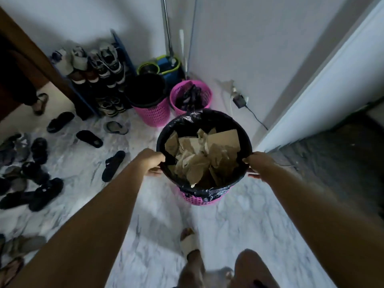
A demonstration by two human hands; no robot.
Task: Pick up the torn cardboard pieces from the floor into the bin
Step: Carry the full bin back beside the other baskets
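Note:
A pink perforated bin (197, 199) lined with a black bag is held above the marble floor in front of me. Several torn brown cardboard pieces (204, 156) fill it. My left hand (152, 162) grips the bin's left rim, thumb inside the liner. On the opposite side my right hand (258, 166) clasps the right rim. No loose cardboard shows on the floor.
Two more pink bins (153, 115) (190, 96) stand by the far wall, next to a mop bucket (166, 66) and a shoe rack (93, 71). Sandals (113, 165) lie scattered on the left floor. A doorframe (322, 84) and dark mat (336, 154) lie to the right. My sandalled foot (190, 242) is below the bin.

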